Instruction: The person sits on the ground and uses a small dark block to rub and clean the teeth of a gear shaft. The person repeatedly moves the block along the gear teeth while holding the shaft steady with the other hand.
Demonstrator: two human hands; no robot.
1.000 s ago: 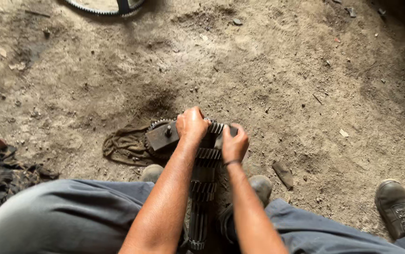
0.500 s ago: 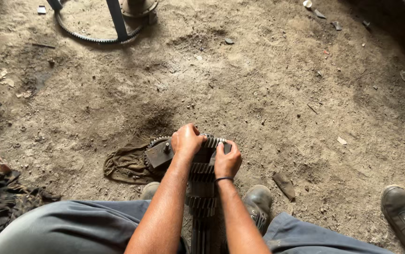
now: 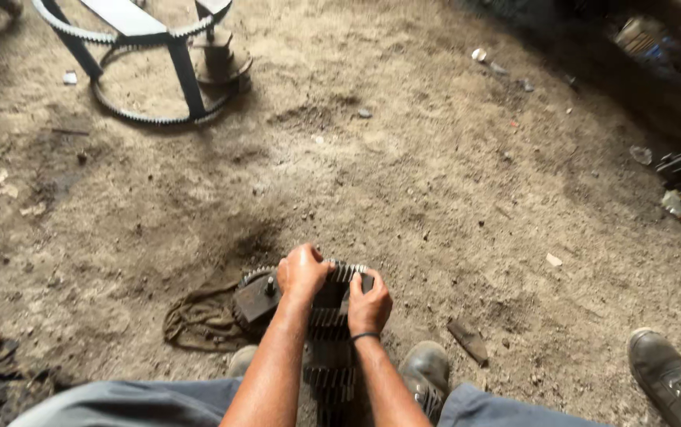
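Nearest us, our left hand [image 3: 302, 273] and right hand [image 3: 369, 304] clamp down on a dark, greasy steel gear shaft [image 3: 331, 332] with stacked toothed wheels, both palms wrapped over its top end. The shaft stands on the dusty dirt floor [image 3: 435, 198] between our grey scuffed boots [image 3: 427, 372]. A crumpled brown oily rag [image 3: 202, 320] lies just beside its base, and a small dark flat metal scrap [image 3: 467, 340] nearby. Far off, a ribbed black rubber belt [image 3: 150, 119] loops around a dark metal stand [image 3: 186, 75].
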